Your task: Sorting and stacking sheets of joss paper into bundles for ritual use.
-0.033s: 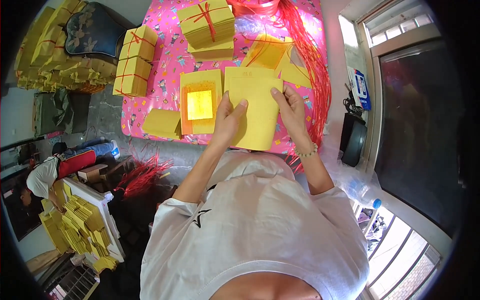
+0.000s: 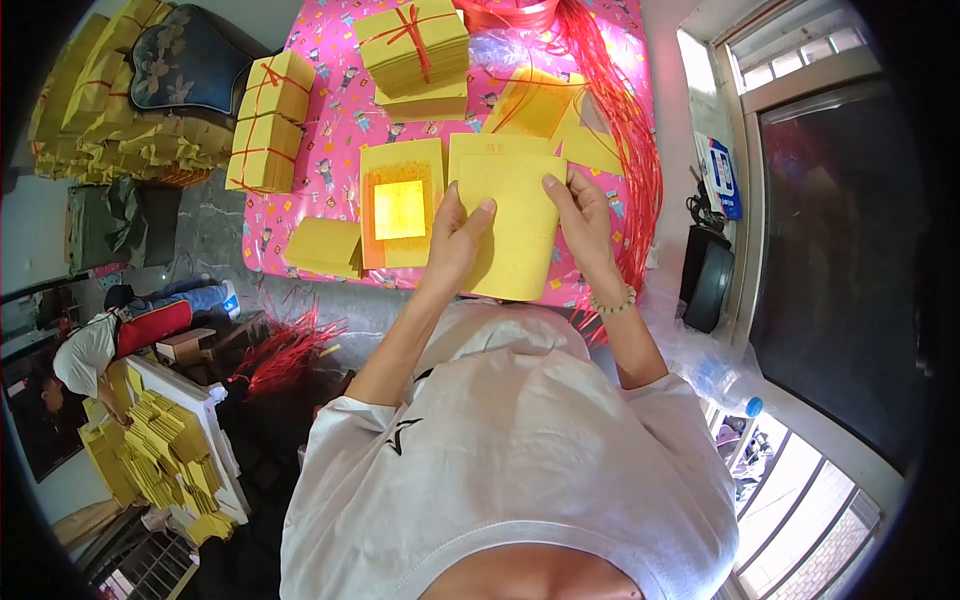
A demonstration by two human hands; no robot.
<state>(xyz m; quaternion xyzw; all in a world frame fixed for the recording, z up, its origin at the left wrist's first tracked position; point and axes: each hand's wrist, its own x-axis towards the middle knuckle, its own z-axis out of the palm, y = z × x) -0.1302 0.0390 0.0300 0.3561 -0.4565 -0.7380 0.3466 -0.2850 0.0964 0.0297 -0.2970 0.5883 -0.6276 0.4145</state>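
Yellow paper sheets (image 2: 515, 225) lie between my two hands above the near side of the table, their lower end curving down toward me. My left hand (image 2: 460, 235) grips their left edge, thumb on top. On the right edge, my right hand (image 2: 585, 220) pinches the paper between thumb and fingers; a beaded bracelet circles that wrist. Just left of the sheets is a yellow paper stack (image 2: 430, 160) with an orange print and a shiny gold square (image 2: 400, 210). A folded yellow paper pile (image 2: 325, 247) lies further left, near the table edge.
The pink patterned table (image 2: 340, 130) bears red-tied yellow paper bundles (image 2: 415, 45), more bundles (image 2: 268, 120) at left, and loose red strips (image 2: 630, 140) down its right side. Another person (image 2: 90, 350) handles yellow paper (image 2: 165, 440) at lower left. A plastic bottle (image 2: 730, 385) is at right.
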